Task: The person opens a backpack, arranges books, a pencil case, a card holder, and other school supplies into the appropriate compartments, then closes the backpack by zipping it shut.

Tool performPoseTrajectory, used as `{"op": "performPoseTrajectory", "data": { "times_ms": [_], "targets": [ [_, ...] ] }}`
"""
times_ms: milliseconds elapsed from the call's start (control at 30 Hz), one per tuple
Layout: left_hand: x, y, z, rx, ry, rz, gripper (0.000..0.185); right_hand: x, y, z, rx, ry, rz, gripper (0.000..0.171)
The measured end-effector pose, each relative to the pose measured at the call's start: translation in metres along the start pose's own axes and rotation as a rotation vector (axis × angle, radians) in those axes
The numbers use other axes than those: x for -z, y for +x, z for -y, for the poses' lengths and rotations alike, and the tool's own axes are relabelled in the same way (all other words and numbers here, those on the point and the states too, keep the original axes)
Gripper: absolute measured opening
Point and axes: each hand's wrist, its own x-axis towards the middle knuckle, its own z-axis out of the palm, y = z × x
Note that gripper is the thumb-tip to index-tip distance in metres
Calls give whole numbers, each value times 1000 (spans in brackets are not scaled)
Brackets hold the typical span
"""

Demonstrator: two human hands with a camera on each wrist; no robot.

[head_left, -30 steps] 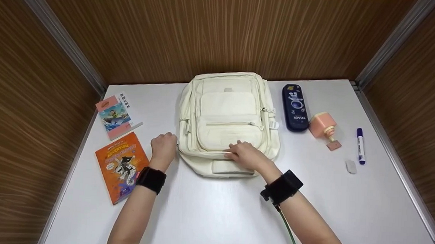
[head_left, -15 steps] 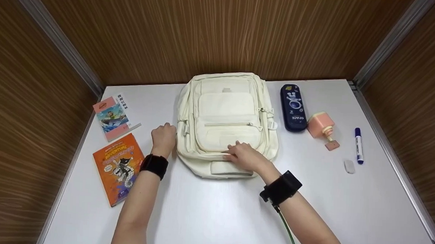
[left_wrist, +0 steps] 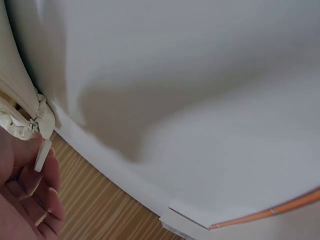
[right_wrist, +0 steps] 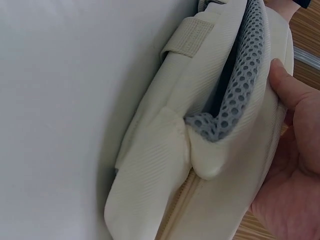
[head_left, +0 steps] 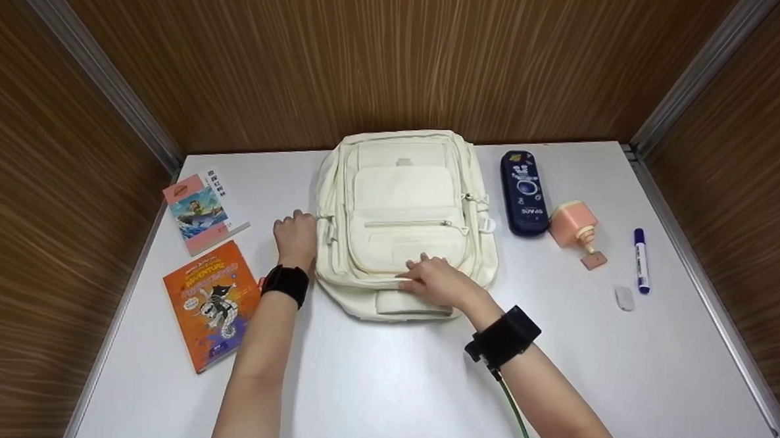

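A cream backpack point(head_left: 404, 190) lies flat with its front pockets up. By its left side is my left hand point(head_left: 295, 241), and in the left wrist view its thumb and finger pinch a pale zipper pull point(left_wrist: 42, 156). A little of the zipper opening shows just beyond the pull. My right hand point(head_left: 443, 282) grips the backpack's near edge. The right wrist view shows the thumb point(right_wrist: 287, 82) on one side of that edge and the fingers partly hidden behind it. Grey mesh padding point(right_wrist: 243, 75) lines a dark gap beside the thumb.
An orange book point(head_left: 215, 303) and a pink-and-blue booklet point(head_left: 199, 214) lie left. On the right are a navy pencil case point(head_left: 525, 192), a pink cube-shaped object point(head_left: 573, 224), a marker point(head_left: 641, 261) and a small pale eraser-like block point(head_left: 624, 298). Wood-grain panels point(head_left: 397, 61) enclose the table.
My left hand has slid away from me along the backpack's left side. The right hand keeps its hold on the near edge.
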Motion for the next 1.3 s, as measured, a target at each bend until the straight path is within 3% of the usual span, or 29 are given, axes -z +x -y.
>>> {"op": "performPoseTrajectory", "data": {
  "times_ms": [300, 433, 567, 700, 833, 1033, 1300],
  "targets": [
    [6, -3, -5, 63, -72, 106, 26, -2, -4, -5, -2, 14, 7, 34],
    [14, -12, -12, 48, -86, 54, 23, -1, -9, -10, -14, 25, 23, 38],
    [37, -22, -30, -40, -169, 20, 21, 4, -13, -15, 14, 26, 34, 40],
    [68, -32, -52, -185, -318, 121, 33, 10, -18, -25, 60, 39, 21, 41],
    [85, -41, -68, -343, -389, 206, 39, 13, -25, -35, 64, 60, -19, 39],
    [83, -64, -79, -470, -396, 267, 44, 10, -32, -40, 47, 41, -94, 32],
    [69, -88, -77, -518, -400, 312, 53, 11, -33, -34, -25, -26, -151, 30]
  ]
}}
